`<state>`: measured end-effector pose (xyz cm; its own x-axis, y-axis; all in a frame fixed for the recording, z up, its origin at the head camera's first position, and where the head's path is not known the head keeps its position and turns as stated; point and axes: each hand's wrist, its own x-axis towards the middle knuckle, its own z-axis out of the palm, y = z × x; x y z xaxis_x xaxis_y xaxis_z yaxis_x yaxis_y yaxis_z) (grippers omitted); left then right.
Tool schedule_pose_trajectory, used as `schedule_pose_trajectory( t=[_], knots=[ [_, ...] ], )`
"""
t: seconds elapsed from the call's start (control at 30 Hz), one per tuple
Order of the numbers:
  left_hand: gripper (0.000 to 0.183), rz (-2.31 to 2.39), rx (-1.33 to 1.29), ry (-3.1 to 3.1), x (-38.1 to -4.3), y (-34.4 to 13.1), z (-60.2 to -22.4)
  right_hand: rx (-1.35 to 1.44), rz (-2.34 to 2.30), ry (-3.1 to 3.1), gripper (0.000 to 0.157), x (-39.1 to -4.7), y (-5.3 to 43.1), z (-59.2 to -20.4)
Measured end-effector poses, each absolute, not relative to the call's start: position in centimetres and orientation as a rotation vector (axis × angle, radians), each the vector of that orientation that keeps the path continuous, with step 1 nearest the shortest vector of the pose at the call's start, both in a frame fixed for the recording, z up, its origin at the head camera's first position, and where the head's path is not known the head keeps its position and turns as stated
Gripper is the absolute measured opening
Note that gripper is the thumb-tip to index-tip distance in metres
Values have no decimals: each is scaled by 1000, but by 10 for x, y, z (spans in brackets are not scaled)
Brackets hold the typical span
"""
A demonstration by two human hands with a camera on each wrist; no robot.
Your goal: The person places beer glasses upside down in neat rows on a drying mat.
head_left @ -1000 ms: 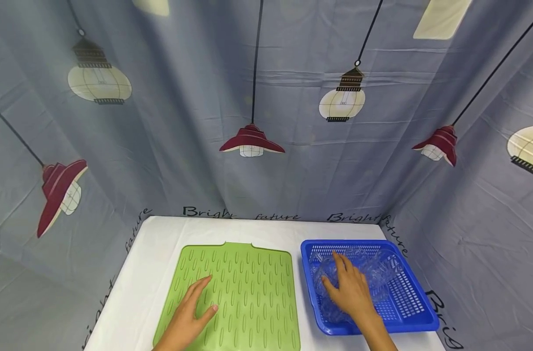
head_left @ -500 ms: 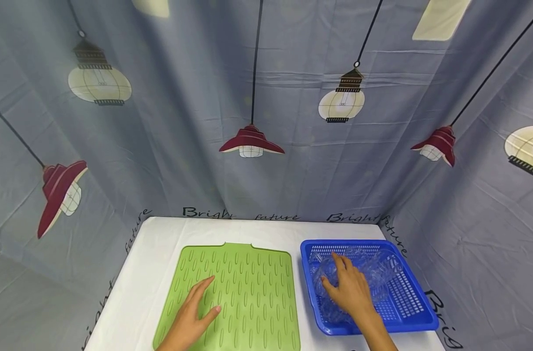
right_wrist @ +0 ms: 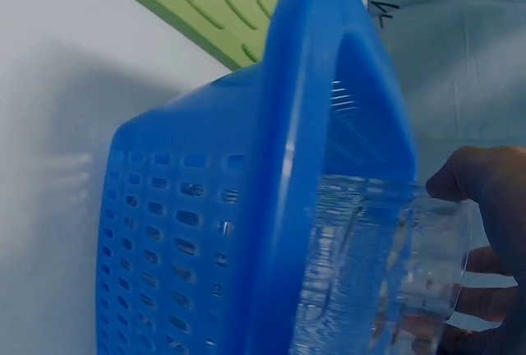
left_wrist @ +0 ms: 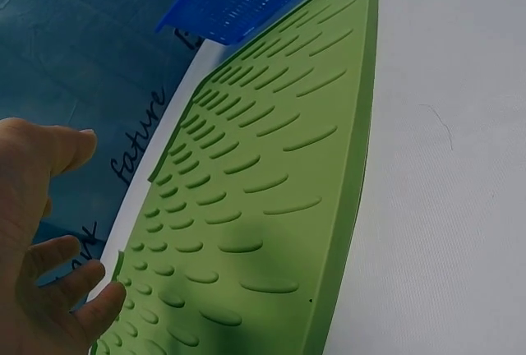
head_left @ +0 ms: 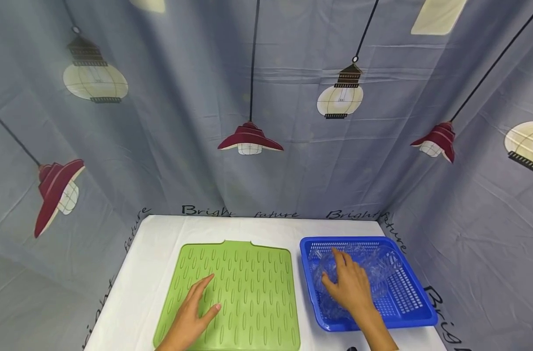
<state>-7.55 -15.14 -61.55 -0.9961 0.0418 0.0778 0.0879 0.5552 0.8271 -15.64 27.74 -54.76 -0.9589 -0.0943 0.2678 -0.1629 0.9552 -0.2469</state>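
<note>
My left hand (head_left: 189, 314) hovers above the left part of a green ridged mat (head_left: 253, 292), its fingers spread and holding nothing. The left wrist view shows the same hand (left_wrist: 41, 248) with thumb and fingers apart beside the mat. Over a blue plastic basket (head_left: 308, 297), my right hand (head_left: 350, 285) reaches down with thumb and fingers spread. Clear, ridged drinking glasses (head_left: 376, 273) lie inside. In the right wrist view, the thumb of my right hand (right_wrist: 501, 215) is at the edge of one clear glass (right_wrist: 431, 248); fingers show behind it. Firm contact cannot be made out.
A white-covered table (head_left: 126, 292) bears the mat and basket, with a narrow strip between them. A grey-blue curtain (head_left: 293, 180) printed with lamps surrounds its back and sides. A small dark object (head_left: 352, 349) shows at the bottom edge of the head view.
The head view shifts slightly. My left hand has moved a little to the right over the mat; the right hand stays at nearly the same place over the basket.
</note>
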Motion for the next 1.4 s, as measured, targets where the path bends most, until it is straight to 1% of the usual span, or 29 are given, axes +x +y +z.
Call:
schedule_pose_trajectory(
  t=[0.23,0.4,0.63,0.83,1.1,1.4],
  knots=[
    [81,-1497,-109,-2710,-77,-149,-614,191,364,-2795,83,-156,276,-537],
    [80,-1538,-104,-2712,-78,-147,-613,167,352,-2791,86,-154,277,-532],
    [82,-1531,-92,-2718,-73,-148,-615,180,360,-2741,88,-153,272,-525],
    [83,-1530,-90,-2706,-75,-145,-616,193,330,-2676,86,-152,271,-509],
    [82,-1586,-114,-2703,-82,-135,-615,183,321,-2636,88,-150,272,-488],
    [81,-1585,-122,-2699,-81,-132,-612,211,344,-2581,87,-143,255,-473]
  ],
)
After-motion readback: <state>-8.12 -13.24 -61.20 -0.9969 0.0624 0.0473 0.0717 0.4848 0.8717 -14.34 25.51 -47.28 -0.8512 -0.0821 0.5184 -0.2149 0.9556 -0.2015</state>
